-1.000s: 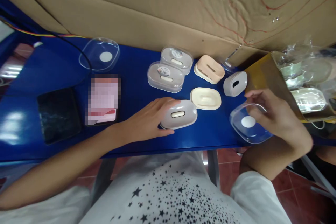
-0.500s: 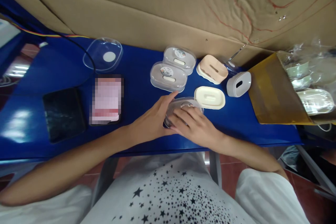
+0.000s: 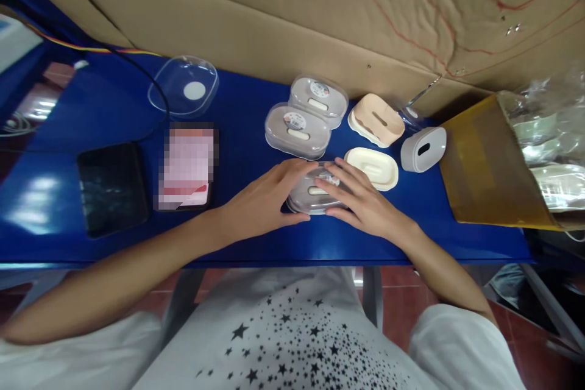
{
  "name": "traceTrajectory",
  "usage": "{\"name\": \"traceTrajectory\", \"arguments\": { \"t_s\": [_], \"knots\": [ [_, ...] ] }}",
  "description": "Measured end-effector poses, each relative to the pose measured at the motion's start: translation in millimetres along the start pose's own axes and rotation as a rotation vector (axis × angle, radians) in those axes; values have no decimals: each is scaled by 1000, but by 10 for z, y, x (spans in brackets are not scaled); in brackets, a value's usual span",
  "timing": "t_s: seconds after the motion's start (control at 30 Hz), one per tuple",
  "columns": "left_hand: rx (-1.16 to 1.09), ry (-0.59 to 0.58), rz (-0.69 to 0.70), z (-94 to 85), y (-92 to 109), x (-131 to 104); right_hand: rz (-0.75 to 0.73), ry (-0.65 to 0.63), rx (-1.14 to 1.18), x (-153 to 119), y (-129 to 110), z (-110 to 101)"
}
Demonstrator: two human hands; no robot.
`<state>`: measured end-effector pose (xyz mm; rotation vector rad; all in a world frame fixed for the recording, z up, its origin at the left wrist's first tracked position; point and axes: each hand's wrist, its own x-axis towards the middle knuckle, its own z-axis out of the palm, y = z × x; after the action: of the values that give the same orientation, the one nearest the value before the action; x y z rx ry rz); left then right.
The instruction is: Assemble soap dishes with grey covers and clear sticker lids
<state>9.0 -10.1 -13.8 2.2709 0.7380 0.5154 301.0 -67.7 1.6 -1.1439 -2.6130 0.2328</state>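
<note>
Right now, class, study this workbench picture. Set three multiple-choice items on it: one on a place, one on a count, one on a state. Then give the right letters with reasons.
1. Where does the loose clear lid lie?
A. Far left of the blue table
B. Inside the cardboard box
C. On the dark tablet

2. How many lidded soap boxes stand just beyond the hands?
A. Five
B. Two
C. None

3. How is the soap box between the hands?
A. Tipped on its end
B. Lying upside down, uncovered
C. Covered by a clear lid, a hand at each side

Answers: 1 A, it sits near the cable at far left. 2 B, two lie side by side. 3 C, left hand and right hand clasp it.
</note>
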Motion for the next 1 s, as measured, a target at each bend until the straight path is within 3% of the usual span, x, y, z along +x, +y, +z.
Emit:
{"name": "traceTrajectory", "arguments": {
  "t_s": [0.47, 0.87, 1.0],
  "knots": [
    [134, -23, 42, -24, -11, -23, 51, 70, -294, -29, -251, 230],
    [77, -73, 58, -135, -20, 39, 110, 109, -406, 14, -521, 412],
    [82, -104, 21, -175, -18, 44, 127, 97, -325, 21, -503, 437]
  ]
}}
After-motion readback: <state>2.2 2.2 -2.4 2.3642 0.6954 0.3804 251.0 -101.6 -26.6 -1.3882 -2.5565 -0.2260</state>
